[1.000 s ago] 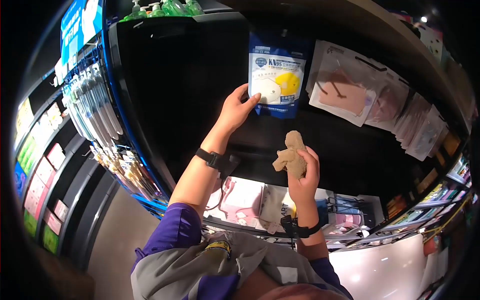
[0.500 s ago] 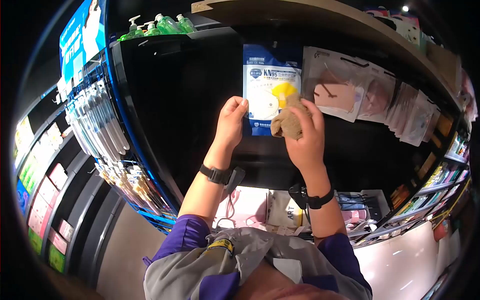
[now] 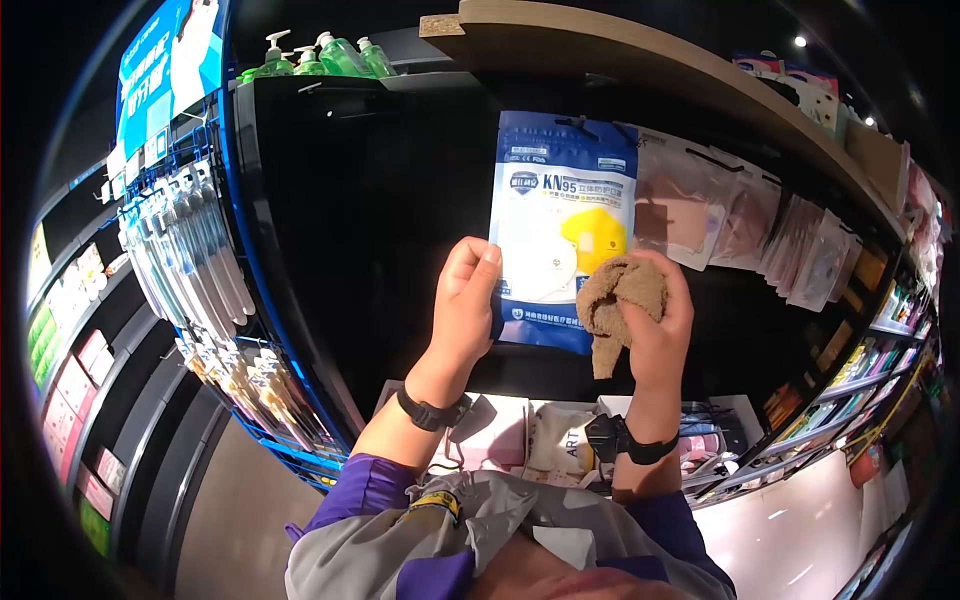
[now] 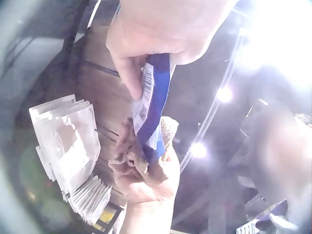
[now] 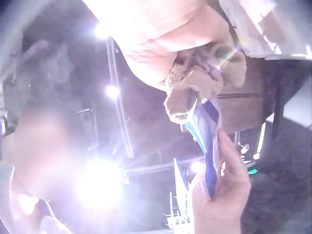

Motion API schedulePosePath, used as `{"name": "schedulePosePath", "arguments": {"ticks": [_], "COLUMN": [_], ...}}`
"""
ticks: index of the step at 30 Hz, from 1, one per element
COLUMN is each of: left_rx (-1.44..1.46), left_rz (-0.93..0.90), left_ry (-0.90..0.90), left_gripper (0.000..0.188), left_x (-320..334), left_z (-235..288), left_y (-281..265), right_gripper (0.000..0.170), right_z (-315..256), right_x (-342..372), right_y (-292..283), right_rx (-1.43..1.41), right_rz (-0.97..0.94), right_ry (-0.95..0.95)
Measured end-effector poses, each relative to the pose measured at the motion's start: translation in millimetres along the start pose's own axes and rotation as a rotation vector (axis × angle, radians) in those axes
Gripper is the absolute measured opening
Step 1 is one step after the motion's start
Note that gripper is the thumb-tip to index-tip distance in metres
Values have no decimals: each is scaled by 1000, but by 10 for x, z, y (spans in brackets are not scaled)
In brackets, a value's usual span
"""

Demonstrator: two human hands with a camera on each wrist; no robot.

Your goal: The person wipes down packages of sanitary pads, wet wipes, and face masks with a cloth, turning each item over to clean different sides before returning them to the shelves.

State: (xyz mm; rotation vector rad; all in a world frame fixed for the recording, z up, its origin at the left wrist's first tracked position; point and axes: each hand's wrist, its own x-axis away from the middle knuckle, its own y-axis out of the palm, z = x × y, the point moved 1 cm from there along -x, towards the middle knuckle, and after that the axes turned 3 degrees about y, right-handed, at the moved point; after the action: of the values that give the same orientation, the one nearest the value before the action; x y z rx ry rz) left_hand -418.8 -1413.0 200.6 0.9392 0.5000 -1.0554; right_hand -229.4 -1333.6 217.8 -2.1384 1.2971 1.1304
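My left hand [image 3: 467, 295] pinches the left edge of a blue and white KN95 mask packet [image 3: 530, 230], thumb in front. The packet stands upright, facing me, with a white and a yellow mask printed on it. In my right hand [image 3: 662, 320] is a bunched brown cloth [image 3: 622, 300], gripped by thumb and fingers at the packet's lower right corner, overlapping it. From the left wrist view, the packet [image 4: 158, 97] shows edge-on with the cloth [image 4: 146, 161] around its far side. The right wrist view has the cloth [image 5: 200, 83] against the packet's edge [image 5: 207, 141].
Clear mask packs [image 3: 700, 210] hang at the right, behind the packet. A wooden shelf [image 3: 620, 50] runs overhead. Green pump bottles [image 3: 340, 58] stand top left, above a blue rack of hanging toothbrush-like packs [image 3: 195, 250]. Below my wrists sits a bin [image 3: 500, 425] of packaged goods.
The right hand with the cloth has come up to the packet and across to its lower right corner. The packet now appears larger and lower, with the left hand still at its left edge.
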Motion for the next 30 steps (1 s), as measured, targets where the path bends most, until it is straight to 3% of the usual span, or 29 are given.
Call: {"name": "schedulePosePath", "arguments": {"ticks": [18,20,22,23,24,26,27,28,30], "left_rx": [-10,25,99,106,97,148,151,154,136], "left_rz": [-127,-156,-196,-277,-292,-328,-333,-341,-363], "left_ry": [25,-71,-252,-346,-392,-546,-543,-540,-542], "left_gripper": [13,9,29,49,51,51,50,49,48], "left_x": [78,128,178,180,200,222,249,278,359], "left_z": [348,381,379,294,220,-28,-161,-295,-569], "left_y": [240,305,373,321,374,381,387,391,399], "right_gripper": [44,44,44,46,46,47,47,47,45], "right_z": [-364,-327,-290,-178,-57,107,106,120,131], "right_x": [82,171,319,396,460,616,679,739,882], "right_y": [-98,-161,-235,-331,-359,-401,-399,-380,-300], "right_rx": [113,140,67,90,95,169,434,444,916], "right_rz": [28,29,54,31,48,156,198,224,275], "right_ry": [-71,-59,35,48,69,-31,-112,-77,-297]}}
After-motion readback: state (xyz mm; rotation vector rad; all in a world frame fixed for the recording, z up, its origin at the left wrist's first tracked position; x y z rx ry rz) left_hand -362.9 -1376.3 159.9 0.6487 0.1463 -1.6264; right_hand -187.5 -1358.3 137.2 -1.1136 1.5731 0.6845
